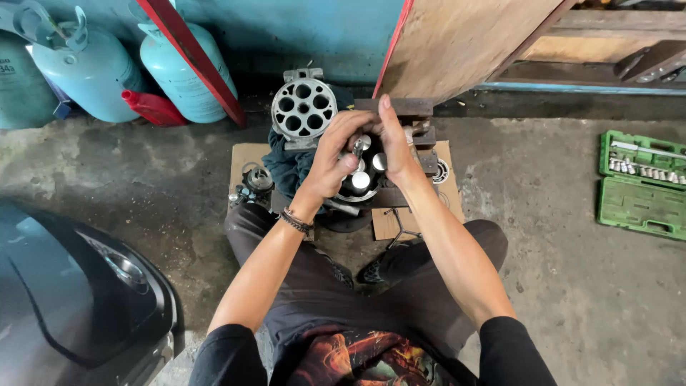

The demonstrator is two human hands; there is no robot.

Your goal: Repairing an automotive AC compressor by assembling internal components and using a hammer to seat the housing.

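Down between the knees, both hands meet over a round metal assembly of shiny pistons that sits on a piece of cardboard on the concrete floor. The left hand curls its grip around a small shiny metal piece at the top of the assembly, thumb pressed near one piston head. The right hand lies just beside it, fingers stretched upward and palm turned toward the left; whether its grip clasps anything cannot be told. Both forearms reach forward, slightly bent, a dark beaded bracelet on the left wrist. Just beyond the grip stands a round grey casting pierced with holes, resting on dark blue cloth. Far to the right of the grip lies an open green case of sockets. Away to the left stand two pale blue gas cylinders, a small label on a third at the edge, with a red nozzle between them.
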